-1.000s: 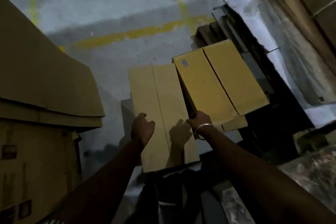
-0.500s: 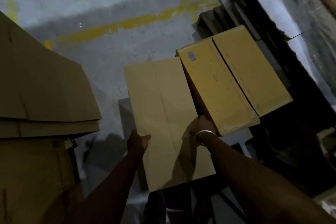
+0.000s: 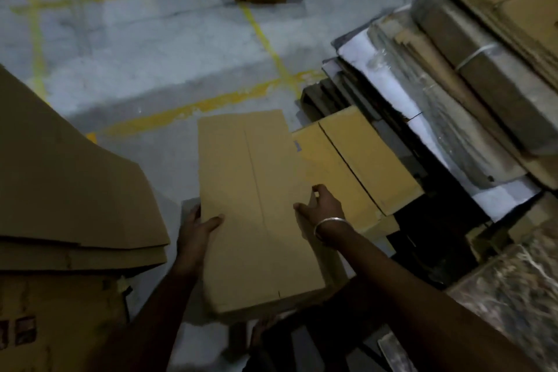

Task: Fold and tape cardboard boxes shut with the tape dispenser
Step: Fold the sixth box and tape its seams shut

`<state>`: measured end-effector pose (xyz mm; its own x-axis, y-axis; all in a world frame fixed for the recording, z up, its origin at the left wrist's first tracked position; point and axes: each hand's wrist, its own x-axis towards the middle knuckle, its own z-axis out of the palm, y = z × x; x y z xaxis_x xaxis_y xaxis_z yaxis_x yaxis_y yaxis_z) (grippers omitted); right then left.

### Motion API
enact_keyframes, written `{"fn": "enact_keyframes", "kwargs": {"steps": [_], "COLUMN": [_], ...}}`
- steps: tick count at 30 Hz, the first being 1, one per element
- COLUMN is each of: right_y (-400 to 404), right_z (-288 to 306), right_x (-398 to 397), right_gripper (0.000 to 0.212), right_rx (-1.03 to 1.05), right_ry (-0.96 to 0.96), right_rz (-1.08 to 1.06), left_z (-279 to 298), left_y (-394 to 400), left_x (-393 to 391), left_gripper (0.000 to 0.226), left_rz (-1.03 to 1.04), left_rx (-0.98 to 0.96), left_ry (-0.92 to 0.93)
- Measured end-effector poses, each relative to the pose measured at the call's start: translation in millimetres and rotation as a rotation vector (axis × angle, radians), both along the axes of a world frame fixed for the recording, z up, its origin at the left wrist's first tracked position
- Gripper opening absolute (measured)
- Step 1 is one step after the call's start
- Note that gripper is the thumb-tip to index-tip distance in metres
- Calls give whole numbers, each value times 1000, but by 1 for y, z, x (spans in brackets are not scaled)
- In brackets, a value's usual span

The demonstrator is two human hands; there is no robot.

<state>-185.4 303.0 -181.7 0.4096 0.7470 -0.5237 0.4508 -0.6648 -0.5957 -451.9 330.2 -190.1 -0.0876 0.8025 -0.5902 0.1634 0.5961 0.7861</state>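
Box (image 3: 256,205) held between both hands: left hand (image 3: 194,231) grip clasps left edge, right hand (image 3: 321,208) grip clasps right edge.

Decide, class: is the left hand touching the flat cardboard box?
Touching. The head view shows the left hand gripping the box's left edge, thumb lying on its top face.
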Motion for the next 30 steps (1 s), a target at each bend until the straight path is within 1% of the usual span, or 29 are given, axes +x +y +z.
{"fn": "enact_keyframes", "kwargs": {"steps": [2, 4, 6, 9, 11, 14, 15, 17, 18, 19, 22, 24, 26, 27, 30], "right_y": [-3, -7, -12, -22, -34, -56, -63, -84, -96, -109, -151, -184, -221, -242, -311], "right_z": [37, 71, 104, 149, 175, 206, 215, 232, 241, 248, 268, 277, 283, 287, 289], "right_x": [3, 5, 8, 11, 14, 24, 30, 42, 48, 55, 79, 100, 120, 129, 153], "right_gripper": [72, 74, 74, 73, 70, 59, 51, 34, 31, 31, 42, 47, 45, 42, 38], "right_rx": [34, 60, 64, 107, 138, 203, 227, 288, 322, 341, 355, 327, 336, 339, 343], "right_ry": [-17, -44, -67, -88, -104, -138, -145, -175, -190, -208, -278, -329, -354, -355, -343], "right_rz": [-20, -40, -65, -112, -160, -250, -283, -334, -364, -397, -492, -526, -570, -602, -700], "left_z": [38, 66, 88, 136, 162, 195, 205, 216, 220, 223, 239, 252, 262, 264, 261], "left_y": [12, 24, 35, 42, 44, 40, 37, 31, 27, 22, -2, -27, -57, -71, -116], "left_x": [3, 4, 4, 12, 19, 40, 49, 70, 82, 94, 135, 164, 194, 209, 258], "left_gripper": [47, 67, 76, 67, 61, 48, 51, 71, 79, 83, 80, 73, 61, 59, 75], "left_rz": [-13, -34, -51, -108, -133, -202, -233, -281, -313, -334, -381, -426, -487, -512, -588], "left_rx": [30, 33, 58, 102, 143, 195, 214, 248, 271, 288, 319, 331, 352, 351, 355], "left_ry": [-32, -16, -23, -29, -66, -88, -102, -124, -143, -172, -234, -282, -319, -341, -395]}}
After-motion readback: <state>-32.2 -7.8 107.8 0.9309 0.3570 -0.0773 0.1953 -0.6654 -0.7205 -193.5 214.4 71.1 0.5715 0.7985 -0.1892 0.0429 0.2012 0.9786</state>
